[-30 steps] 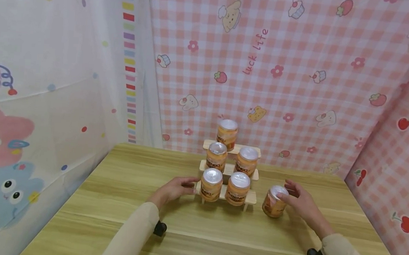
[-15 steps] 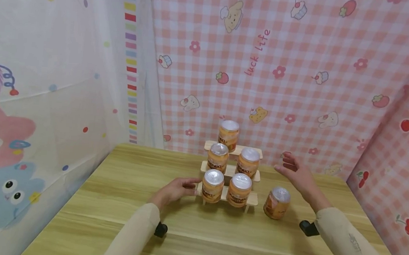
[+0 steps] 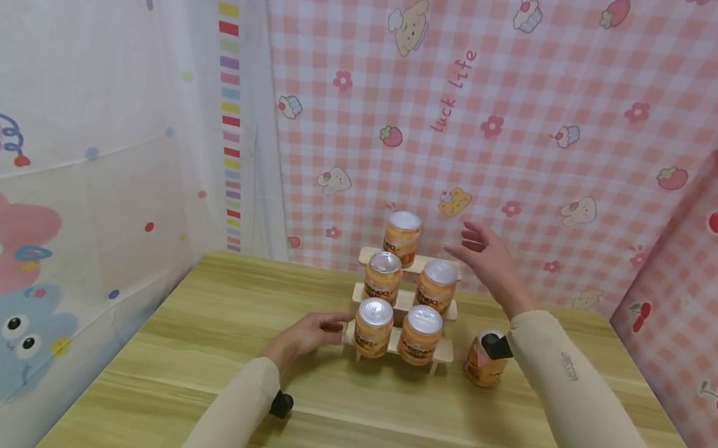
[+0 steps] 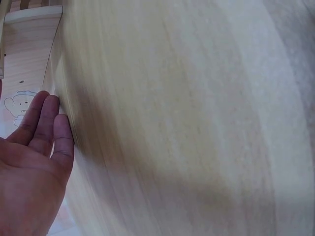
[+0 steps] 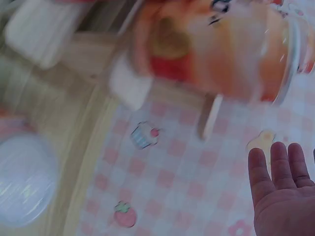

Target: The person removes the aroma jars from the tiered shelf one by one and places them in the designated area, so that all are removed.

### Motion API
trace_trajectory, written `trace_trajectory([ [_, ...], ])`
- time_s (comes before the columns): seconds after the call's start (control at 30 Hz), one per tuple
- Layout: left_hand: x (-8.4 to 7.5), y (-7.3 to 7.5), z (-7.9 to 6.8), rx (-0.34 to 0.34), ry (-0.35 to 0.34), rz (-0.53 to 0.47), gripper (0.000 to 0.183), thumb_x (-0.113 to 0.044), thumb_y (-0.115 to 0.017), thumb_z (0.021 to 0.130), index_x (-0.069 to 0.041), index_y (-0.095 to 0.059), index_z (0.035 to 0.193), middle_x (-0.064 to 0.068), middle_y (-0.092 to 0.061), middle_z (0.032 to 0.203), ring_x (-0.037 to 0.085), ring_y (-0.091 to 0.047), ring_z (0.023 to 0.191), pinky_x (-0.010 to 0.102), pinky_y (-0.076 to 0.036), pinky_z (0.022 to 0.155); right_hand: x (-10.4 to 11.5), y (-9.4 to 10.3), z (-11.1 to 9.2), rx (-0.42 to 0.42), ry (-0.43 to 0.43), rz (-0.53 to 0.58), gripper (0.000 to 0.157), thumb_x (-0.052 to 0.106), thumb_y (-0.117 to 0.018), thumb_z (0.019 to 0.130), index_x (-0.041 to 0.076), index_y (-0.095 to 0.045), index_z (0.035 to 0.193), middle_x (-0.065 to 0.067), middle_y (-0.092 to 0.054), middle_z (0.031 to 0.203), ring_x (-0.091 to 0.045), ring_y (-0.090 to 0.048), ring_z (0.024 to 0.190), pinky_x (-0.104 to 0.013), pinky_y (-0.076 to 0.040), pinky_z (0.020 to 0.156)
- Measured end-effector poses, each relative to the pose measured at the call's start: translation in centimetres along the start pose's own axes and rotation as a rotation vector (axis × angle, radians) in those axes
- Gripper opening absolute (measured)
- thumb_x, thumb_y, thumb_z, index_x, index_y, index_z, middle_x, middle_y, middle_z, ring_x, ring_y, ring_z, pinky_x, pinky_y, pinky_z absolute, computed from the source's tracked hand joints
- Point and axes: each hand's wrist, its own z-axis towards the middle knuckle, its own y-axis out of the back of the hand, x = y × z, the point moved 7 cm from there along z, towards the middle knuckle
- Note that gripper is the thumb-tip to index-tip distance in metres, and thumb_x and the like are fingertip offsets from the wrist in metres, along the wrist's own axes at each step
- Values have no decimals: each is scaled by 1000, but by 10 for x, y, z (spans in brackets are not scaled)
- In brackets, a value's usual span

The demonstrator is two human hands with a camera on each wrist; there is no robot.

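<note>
A small three-tier wooden rack carries orange cans with silver lids. One can stands on the top tier, at its left part; two more stand on the middle tier and two on the lowest. My left hand has its fingertips right at the left end of the lowest shelf, fingers extended, as the left wrist view also shows. Up by the right end of the top tier, my right hand hovers with loosely spread fingers and holds nothing. Another can is on the table right of the rack, partly covered by the wrist camera.
The wood-grain table ends at a pink checked cloth behind the rack. A white cartoon-printed cloth hangs on the left, and more checked cloth on the right.
My right hand has let go of the can on the table, risen and moved left toward the rack's top tier. The left hand has stayed at the rack's left end.
</note>
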Motion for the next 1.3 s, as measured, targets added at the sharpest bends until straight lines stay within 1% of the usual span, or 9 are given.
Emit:
trace_trajectory([
  [0.13, -1, 2, -2, -2, -3, 6, 49, -21, -72, 93, -16, -59, 140, 18, -54, 140, 36, -47, 131, 55, -37, 109, 15, -16, 12, 17, 16, 7, 88, 47, -72, 89, 12, -28, 156, -17, -36, 154, -34, -37, 140, -53, -35, 111],
  [0.3, -1, 4, -3, -3, 5, 7, 49, -22, -72, 93, -17, -59, 140, 18, -54, 139, 36, -48, 131, 56, -36, 108, 26, -32, 25, 32, 20, -5, 83, 41, -73, 90, 12, -31, 155, -16, -39, 153, -33, -39, 139, -51, -36, 111],
  [0.53, -1, 4, -6, 1, -5, 17, 50, -22, -72, 92, -15, -58, 140, 18, -55, 139, 35, -48, 130, 55, -36, 109, 27, -46, 35, 81, 9, -26, 84, 41, -73, 90, 9, -30, 155, -17, -38, 154, -35, -38, 139, -52, -36, 111],
  [0.63, -1, 3, -6, 5, -14, 23, 50, -23, -72, 93, -15, -58, 140, 18, -55, 139, 35, -48, 131, 54, -36, 109, 29, -51, 37, 91, 24, -32, 82, 39, -73, 91, 8, -31, 154, -17, -40, 152, -35, -40, 137, -51, -37, 110],
  [0.83, -4, 2, -5, 1, -26, 33, 49, -22, -71, 93, -14, -58, 140, 18, -56, 138, 34, -49, 130, 52, -37, 109, 33, -61, 45, 73, 77, -17, 77, 26, -73, 92, -1, -32, 152, -23, -48, 144, -38, -47, 131, -48, -42, 107],
  [1.0, -6, 0, -5, 8, -30, 29, 50, -21, -71, 93, -12, -58, 140, 19, -55, 138, 35, -49, 130, 52, -38, 109, 38, -67, 50, 80, 131, -48, 63, 19, -70, 94, -4, -42, 145, -23, -54, 136, -39, -52, 125, -49, -44, 104],
  [1.13, -6, 1, -5, 8, -32, 14, 50, -21, -71, 93, -12, -58, 140, 20, -55, 138, 35, -48, 130, 53, -37, 109, 41, -69, 52, 88, 197, -77, 45, 16, -70, 94, -5, -55, 131, -22, -61, 125, -37, -56, 120, -49, -45, 101],
  [1.23, -6, 2, -4, 8, -44, 16, 50, -19, -71, 93, -11, -57, 140, 20, -55, 138, 36, -49, 130, 53, -37, 108, 43, -70, 53, 97, 226, -79, 35, 14, -69, 95, -3, -59, 124, -21, -64, 121, -35, -57, 118, -48, -46, 101],
  [1.3, -6, 3, -4, 7, -44, 13, 50, -19, -71, 93, -11, -57, 140, 20, -55, 138, 36, -49, 130, 54, -37, 108, 43, -71, 53, 97, 226, -77, 33, 14, -68, 95, -2, -60, 123, -20, -64, 121, -34, -57, 118, -48, -45, 102],
])
